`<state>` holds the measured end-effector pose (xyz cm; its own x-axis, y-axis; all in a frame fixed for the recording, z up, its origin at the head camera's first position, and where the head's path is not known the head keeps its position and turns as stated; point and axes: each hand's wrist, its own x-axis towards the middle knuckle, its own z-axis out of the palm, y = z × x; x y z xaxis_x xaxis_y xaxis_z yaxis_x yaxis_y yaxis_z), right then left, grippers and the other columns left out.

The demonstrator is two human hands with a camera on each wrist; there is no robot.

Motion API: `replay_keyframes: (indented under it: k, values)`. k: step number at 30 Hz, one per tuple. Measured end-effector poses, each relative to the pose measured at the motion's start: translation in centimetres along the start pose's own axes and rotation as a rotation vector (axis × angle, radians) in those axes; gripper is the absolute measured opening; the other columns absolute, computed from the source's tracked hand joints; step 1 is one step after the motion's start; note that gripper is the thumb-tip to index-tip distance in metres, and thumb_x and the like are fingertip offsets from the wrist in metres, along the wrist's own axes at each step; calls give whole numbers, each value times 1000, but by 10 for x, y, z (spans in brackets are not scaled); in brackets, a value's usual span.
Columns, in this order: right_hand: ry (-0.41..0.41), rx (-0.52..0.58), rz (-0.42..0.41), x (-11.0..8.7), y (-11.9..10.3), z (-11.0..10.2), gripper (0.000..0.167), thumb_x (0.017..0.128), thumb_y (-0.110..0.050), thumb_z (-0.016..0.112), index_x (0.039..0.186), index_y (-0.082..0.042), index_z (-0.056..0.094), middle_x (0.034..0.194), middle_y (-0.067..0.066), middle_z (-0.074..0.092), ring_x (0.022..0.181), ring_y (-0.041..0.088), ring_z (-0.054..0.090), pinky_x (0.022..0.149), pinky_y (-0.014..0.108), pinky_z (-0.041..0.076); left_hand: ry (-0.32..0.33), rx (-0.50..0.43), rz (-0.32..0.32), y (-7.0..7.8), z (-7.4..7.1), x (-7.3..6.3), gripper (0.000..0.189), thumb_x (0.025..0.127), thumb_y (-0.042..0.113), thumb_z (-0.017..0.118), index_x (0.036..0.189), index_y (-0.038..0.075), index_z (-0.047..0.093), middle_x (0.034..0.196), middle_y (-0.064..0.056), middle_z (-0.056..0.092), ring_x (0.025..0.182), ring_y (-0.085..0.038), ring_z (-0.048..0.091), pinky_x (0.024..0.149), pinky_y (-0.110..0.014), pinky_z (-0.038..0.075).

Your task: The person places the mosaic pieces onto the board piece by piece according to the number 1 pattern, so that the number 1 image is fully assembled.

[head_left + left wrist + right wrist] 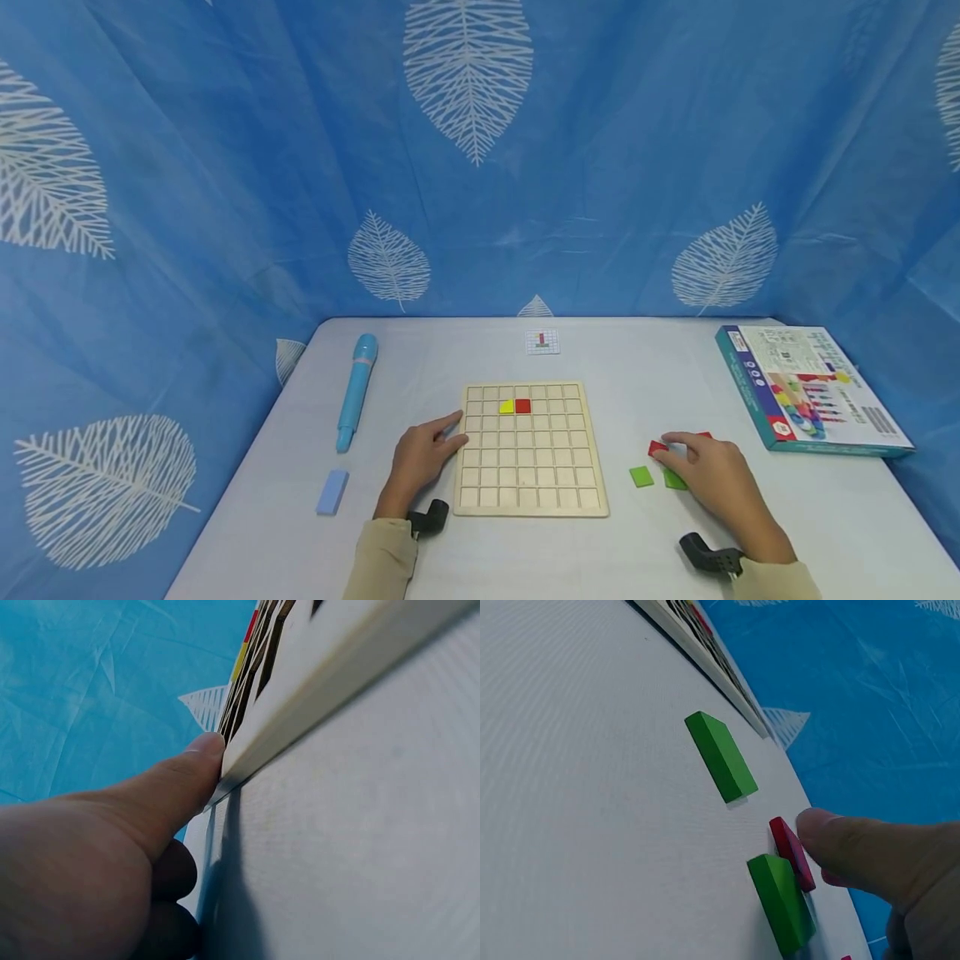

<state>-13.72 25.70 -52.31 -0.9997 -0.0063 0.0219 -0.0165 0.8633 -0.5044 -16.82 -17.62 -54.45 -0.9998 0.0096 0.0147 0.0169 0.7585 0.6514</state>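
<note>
My left hand (420, 454) rests at the left edge of a square wooden grid board (527, 512), its thumb (191, 769) touching the rim. On the board a yellow piece (507, 407) with a trimmed corner and a red square tile (523, 406) sit side by side in a row near the top. Right of the board, my right hand (716, 475) pinches another red tile (657, 448) between thumb and index finger. Close by lie a green tile (641, 476) and a second green tile (675, 479). Another red tile (703, 434) is mostly hidden behind the hand.
A small pattern card (542, 342) lies beyond the board. To the left are a light-blue microphone-shaped pen (356, 392) and a blue block (332, 492). A flat game box (821, 392) stands at the far right. Blue curtain (600, 167) borders the white table.
</note>
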Motion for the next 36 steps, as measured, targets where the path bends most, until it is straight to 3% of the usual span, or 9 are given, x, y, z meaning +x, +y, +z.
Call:
replay_keyframes:
  k: [7,22,29,36]
  values:
    - [-74,9,56,-5,7,-3,47,91,-39,77,121,-3,74,58,1,41,59,19,39,56,33,29,-2,-8,-15,1,1,-1,50,91,40,77,138,24,67,60,6,47,53,-12,40,51,-28,33]
    - [-44,-2,66,-4,8,3,46,92,-39,77,121,-3,74,57,1,42,58,19,40,56,33,30,5,-11,8,-2,3,1,49,91,39,77,137,23,68,60,7,47,52,-10,40,51,-28,33]
    - [-6,-8,24,-3,4,4,45,94,-37,75,124,-3,73,56,0,42,57,18,40,58,33,32,12,-5,9,-2,3,1,49,91,39,78,137,23,68,59,7,47,52,-10,40,51,-28,33]
    - [71,-22,-81,-1,-5,9,38,93,-31,77,121,-6,74,54,-5,39,54,14,37,54,29,30,11,-10,18,-3,3,1,49,92,40,77,137,23,68,59,8,47,52,-10,39,51,-28,33]
